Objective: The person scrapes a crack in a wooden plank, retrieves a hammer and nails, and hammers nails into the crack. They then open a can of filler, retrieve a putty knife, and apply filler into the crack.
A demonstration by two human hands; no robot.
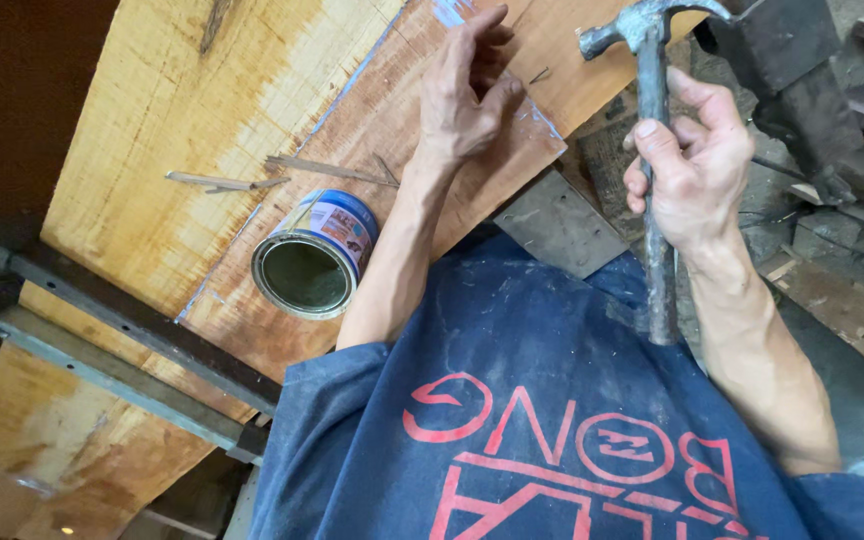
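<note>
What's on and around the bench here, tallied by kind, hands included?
Hands: 2, left hand resting on the board, right hand gripping the hammer
Hammers: 1
Cans: 1, open can on its side
Boards: 1
Wood slivers: 2, one sliver beside another
Total: 7
</note>
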